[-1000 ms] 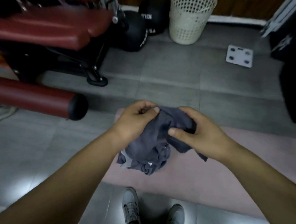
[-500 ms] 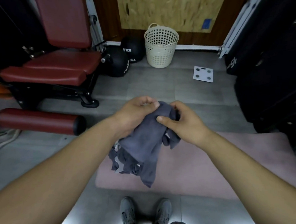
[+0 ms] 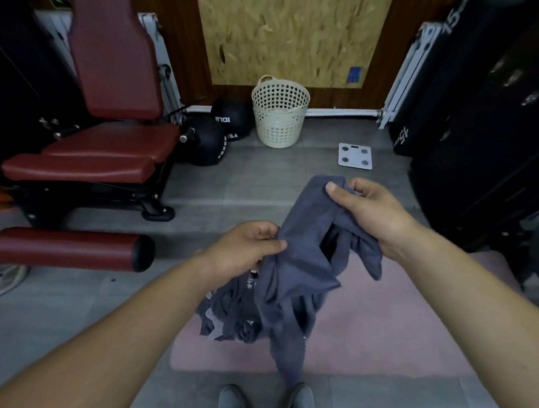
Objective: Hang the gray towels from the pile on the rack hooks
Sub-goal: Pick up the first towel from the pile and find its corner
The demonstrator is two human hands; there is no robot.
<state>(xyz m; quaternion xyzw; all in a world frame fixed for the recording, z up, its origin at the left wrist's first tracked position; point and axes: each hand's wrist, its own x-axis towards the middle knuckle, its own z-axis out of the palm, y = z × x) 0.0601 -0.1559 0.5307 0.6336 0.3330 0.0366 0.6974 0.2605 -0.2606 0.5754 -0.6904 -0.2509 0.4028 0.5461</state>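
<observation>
1. Left hand (image 3: 248, 246) pinches the near edge of a gray towel (image 3: 300, 265) between thumb and fingers, over a pink mat (image 3: 379, 323).
2. Right hand (image 3: 369, 213), higher and farther out, grips the towel's upper corner with the thumb on top. The cloth slopes between both hands, and a tail hangs toward the person's shoes (image 3: 233, 404).
3. Bunched pile of gray towels (image 3: 230, 313) shows just under the left hand; whether it lies on the mat or hangs cannot be told.
4. Behind, a cream basket (image 3: 280, 111) stands at the wall, near a white scale (image 3: 354, 156) and a red padded seat (image 3: 107, 150).
</observation>
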